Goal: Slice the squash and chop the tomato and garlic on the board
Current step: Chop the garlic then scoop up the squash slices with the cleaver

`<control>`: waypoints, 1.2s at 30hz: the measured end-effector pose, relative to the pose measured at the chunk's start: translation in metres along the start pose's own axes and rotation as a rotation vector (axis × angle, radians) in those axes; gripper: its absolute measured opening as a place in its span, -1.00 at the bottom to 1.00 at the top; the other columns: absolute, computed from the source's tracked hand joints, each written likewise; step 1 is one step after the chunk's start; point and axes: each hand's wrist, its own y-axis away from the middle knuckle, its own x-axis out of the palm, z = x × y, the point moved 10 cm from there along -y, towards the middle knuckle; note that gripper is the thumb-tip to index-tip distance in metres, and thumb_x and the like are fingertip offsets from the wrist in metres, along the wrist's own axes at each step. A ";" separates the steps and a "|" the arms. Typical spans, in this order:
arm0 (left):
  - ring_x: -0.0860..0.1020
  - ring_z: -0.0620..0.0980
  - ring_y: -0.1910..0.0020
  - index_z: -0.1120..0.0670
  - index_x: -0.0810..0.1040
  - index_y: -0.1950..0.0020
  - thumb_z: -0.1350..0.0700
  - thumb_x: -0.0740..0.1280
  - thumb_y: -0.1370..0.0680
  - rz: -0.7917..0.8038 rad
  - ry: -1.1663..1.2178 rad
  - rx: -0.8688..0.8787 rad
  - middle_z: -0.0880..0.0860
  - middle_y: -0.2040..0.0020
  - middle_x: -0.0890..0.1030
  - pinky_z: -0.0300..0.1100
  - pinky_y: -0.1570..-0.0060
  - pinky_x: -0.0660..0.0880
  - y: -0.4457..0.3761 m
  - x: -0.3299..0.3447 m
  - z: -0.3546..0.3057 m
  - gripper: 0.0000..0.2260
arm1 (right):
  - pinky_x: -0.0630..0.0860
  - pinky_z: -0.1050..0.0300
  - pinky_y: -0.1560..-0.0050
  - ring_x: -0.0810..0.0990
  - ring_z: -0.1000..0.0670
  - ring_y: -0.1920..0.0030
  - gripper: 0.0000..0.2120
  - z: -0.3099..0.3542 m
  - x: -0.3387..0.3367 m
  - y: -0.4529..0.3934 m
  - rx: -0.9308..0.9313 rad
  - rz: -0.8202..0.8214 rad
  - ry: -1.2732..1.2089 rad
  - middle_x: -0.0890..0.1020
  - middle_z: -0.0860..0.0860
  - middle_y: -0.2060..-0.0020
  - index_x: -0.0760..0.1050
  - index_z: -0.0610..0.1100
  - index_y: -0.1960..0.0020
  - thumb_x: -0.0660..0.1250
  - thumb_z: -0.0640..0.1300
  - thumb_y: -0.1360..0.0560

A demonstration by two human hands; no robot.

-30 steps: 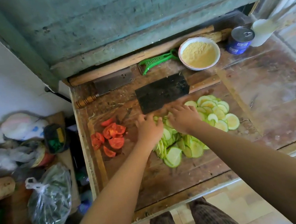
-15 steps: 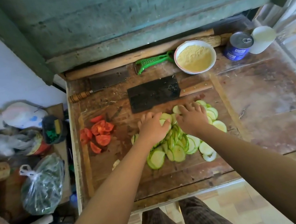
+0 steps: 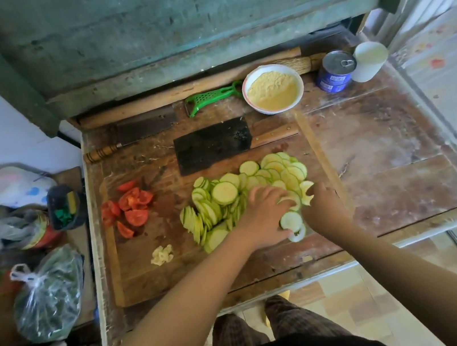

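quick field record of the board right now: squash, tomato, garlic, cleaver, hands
squash: squash slices heaped mid-board
tomato: tomato pieces on board's left side
garlic: chopped garlic near front left
cleaver: dark cleaver lying flat behind the slices, unheld
left hand: on the slices
right hand: at the pile's right edge, grip unclear

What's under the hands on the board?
Squash slices, heaped on the cutting board. The left hand rests on the pile; the right hand touches its right edge. Slices directly beneath the palms are hidden.
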 end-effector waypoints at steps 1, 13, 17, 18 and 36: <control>0.13 0.07 -0.44 -0.02 0.46 -0.33 -0.13 0.42 -0.41 0.018 -0.031 0.036 0.04 -0.39 0.31 0.03 -0.39 -0.16 -0.003 0.006 -0.007 -0.48 | 0.32 0.12 0.14 0.50 -0.20 -0.07 -0.73 -0.005 0.006 0.002 0.002 0.049 0.019 0.45 -0.21 -0.15 0.35 -0.27 -0.20 0.19 -0.29 -0.51; 0.40 0.09 -0.12 -0.01 0.64 0.17 0.03 0.59 -0.18 -0.169 -0.138 0.124 0.04 0.02 0.54 0.04 -0.24 0.10 -0.013 0.004 -0.014 -0.72 | 0.37 0.14 0.19 0.53 -0.10 0.08 -0.74 -0.005 0.035 -0.003 0.033 0.202 -0.087 0.61 -0.13 0.07 0.46 -0.27 -0.10 0.30 -0.25 -0.43; 0.36 0.07 -0.14 0.02 0.61 0.12 0.07 0.55 -0.22 -0.200 -0.102 0.094 0.04 -0.03 0.52 -0.01 -0.23 0.10 -0.014 -0.001 -0.011 -0.72 | 0.38 0.14 0.14 0.57 -0.15 -0.03 -0.78 -0.004 0.016 -0.014 0.015 0.119 -0.059 0.62 -0.12 0.00 0.49 -0.21 -0.10 0.30 -0.18 -0.47; 0.36 0.08 -0.14 0.02 0.60 0.11 0.07 0.54 -0.24 -0.208 -0.072 0.096 0.04 -0.04 0.51 -0.02 -0.21 0.12 -0.014 -0.003 -0.010 -0.73 | 0.38 0.14 0.14 0.55 -0.16 -0.04 -0.76 -0.004 0.009 -0.017 0.012 0.077 -0.049 0.59 -0.12 -0.04 0.47 -0.20 -0.13 0.29 -0.19 -0.47; 0.18 0.09 -0.42 0.05 0.40 -0.36 0.01 0.22 -0.57 -0.276 0.082 -0.338 0.06 -0.42 0.27 -0.04 -0.41 0.01 0.025 -0.047 0.068 -0.64 | 0.22 -0.04 -0.34 0.16 -0.22 -0.39 -0.50 0.046 -0.008 -0.021 -0.043 -0.012 0.095 0.28 -0.20 -0.38 0.28 -0.24 -0.40 0.16 -0.24 -0.46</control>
